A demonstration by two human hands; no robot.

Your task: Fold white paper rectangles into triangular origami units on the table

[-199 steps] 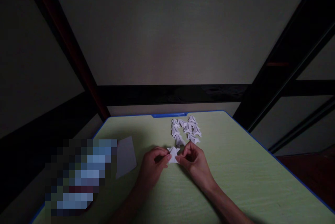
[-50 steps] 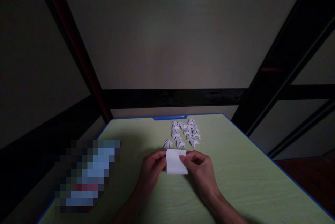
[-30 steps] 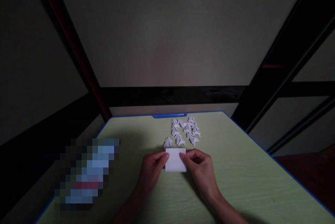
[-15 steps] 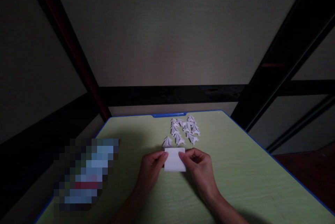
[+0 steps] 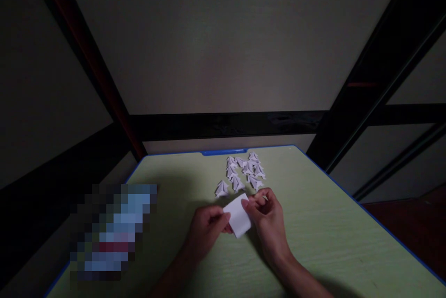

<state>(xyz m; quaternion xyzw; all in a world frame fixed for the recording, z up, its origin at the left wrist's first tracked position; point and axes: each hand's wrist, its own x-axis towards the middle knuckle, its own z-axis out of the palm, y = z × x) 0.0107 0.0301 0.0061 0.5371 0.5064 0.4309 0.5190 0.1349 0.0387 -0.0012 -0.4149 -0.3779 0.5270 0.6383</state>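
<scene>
Both my hands hold a small white paper sheet (image 5: 238,216) just above the green table (image 5: 313,237). My left hand (image 5: 209,226) pinches its left lower corner. My right hand (image 5: 266,212) pinches its upper right edge. The sheet is tilted, one corner pointing toward me. Just beyond my hands lies a cluster of several small folded white paper figures (image 5: 245,172), with one folded figure (image 5: 221,189) set apart at the left.
The table has a blue rim (image 5: 223,152) and stands against a pale wall with dark beams. A blurred, pixelated patch (image 5: 111,233) covers the table's left side. Bare green surface stretches to the right of my hands.
A folded figure was in my hands earlier; it now lies left of the cluster. I hold a flat sheet instead, and in the last half second it turned from square-on to tilted.
</scene>
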